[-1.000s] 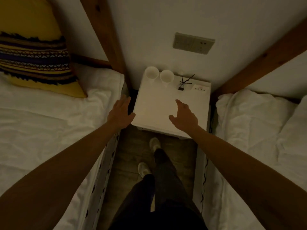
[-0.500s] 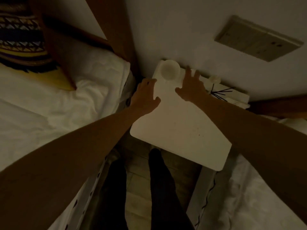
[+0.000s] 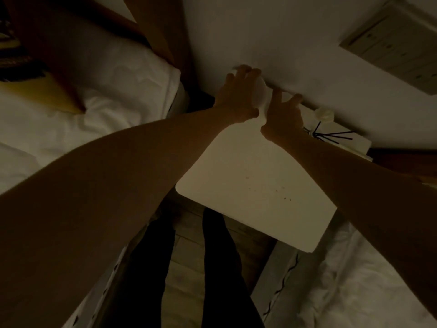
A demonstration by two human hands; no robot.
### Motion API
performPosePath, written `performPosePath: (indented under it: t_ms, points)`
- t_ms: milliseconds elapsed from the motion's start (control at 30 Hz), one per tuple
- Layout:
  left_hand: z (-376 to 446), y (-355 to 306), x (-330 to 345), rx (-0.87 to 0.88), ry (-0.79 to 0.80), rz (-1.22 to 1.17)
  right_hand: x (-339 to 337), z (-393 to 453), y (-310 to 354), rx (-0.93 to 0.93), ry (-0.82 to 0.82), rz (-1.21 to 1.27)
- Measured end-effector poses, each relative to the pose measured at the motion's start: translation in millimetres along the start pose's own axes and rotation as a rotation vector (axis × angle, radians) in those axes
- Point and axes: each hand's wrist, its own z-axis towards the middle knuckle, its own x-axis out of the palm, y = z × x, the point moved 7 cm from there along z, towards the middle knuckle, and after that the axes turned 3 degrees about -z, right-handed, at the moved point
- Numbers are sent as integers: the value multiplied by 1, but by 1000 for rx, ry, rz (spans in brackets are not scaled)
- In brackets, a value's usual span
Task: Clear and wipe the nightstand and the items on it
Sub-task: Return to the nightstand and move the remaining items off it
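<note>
From the head camera, both arms reach to the far edge of the white nightstand (image 3: 248, 185) against the wall, where the left hand (image 3: 236, 98) curls its fingers over a white cup (image 3: 260, 95), apparently gripping it to lift it off so the top can be wiped. The right hand (image 3: 282, 117), just beside that cup, has its fingers spread apart and seems to hold nothing, though a second cup may be hidden beneath it. Further right, a small reed diffuser (image 3: 325, 125) stands untouched, and specks on the near tabletop suggest wiping is not yet begun.
</note>
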Motion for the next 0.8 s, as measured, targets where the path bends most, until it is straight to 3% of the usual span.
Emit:
performPosePath:
  t_ms: [333,600,800]
  points:
    - [-77,64,-40,-175,-162,-161,-31,-31,56,-195,-50,-87]
    - [-188,195,-107,-457,-362,-184,-54,-65,201,-515,-163,-255]
    - [-289,288,-143,-637,-568,-243,-36,-105,331,-741,29,-106]
